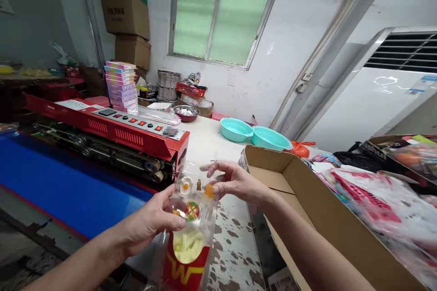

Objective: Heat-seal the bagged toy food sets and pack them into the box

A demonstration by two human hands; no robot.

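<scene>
The pack is held in front of the person over the table, its face turned up toward the wearer, probably so that the pieces can be seen. At its 6 o'clock end are the fries, in a red sleeve; above them sit a pizza, an egg and a small bottle, each apart under the see-through plastic, perhaps in moulded hollows that keep them in place.

The left hand grasps the pack at 9 o'clock, thumb across the front beside the pizza; this seems to steady it. The right hand is at 2 o'clock, its thumb against an orange piece and the other fingers loosely bent and spread above; I cannot tell whether they pinch anything.

Farther out, a blue belt lies at 9 o'clock and a red machine at 10, its buttons on top, likely for easy reach. A stack of boxes rises at 11. Two basins stand at 1 o'clock, and an open carton at 3, near the right arm, mouth up.
</scene>
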